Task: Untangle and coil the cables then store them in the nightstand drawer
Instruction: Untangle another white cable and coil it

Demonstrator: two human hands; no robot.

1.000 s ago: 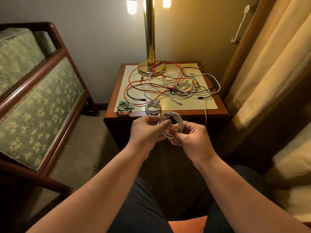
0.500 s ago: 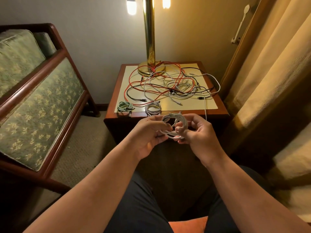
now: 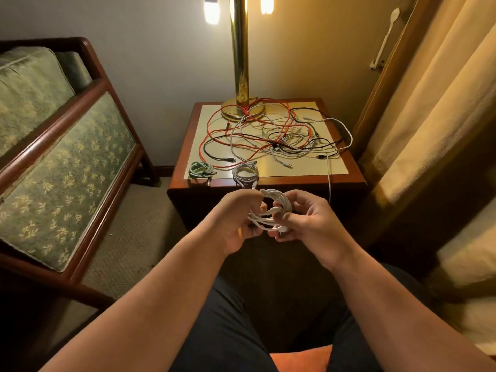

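white cable coil (image 3: 277, 208) is held between both hands just in front of the desk (image 3: 308, 181): the left hand (image 3: 236, 221) grips the loops and the right hand (image 3: 311, 224) pinches the plug end low down. that end likely wants wrapping snugly round the bundle, with the loops kept even. a green coil (image 3: 200, 170) and a pale coil (image 3: 245, 174) lie on the desk's front edge, with the tangle (image 3: 276, 135) behind them. the drawer is lost in shadow.

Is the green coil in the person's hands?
No, the green coil lies on the nightstand, while the left hand and right hand hold a white coil.
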